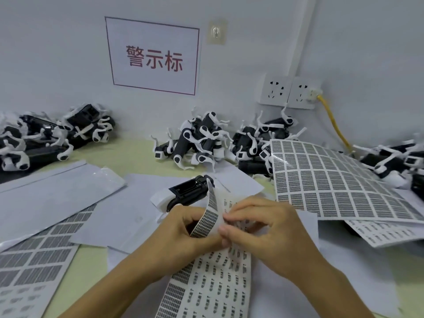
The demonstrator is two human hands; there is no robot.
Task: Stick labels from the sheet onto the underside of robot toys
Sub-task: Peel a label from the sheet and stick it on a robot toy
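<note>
We see no box or tray here; the robot toys lie loose in heaps along the wall, one heap [52, 136] at the left, another [206, 141] in the middle and more [394, 161] at the right edge. One black-and-white robot toy [183, 193] lies on white paper just beyond our hands, its open dark underside turned up. Our left hand [183, 232] curls round a strip of labels [207, 216] that bends up from the label sheet [213, 285], and our right hand [259, 228] pinches the strip's edge with fingertips [226, 230] against it. The sheet is white, printed in rows of small dark blocks, with many cells already bare. A fuller sheet [332, 177] leans over the toys at the right, another [34, 262] lies at the left. The table [128, 154] is pale yellow-green, strewn with white papers. On the grey wall hang a sign [153, 56] with red characters, a hook [215, 32], and sockets [289, 90] with a yellow cable [332, 120].
</note>
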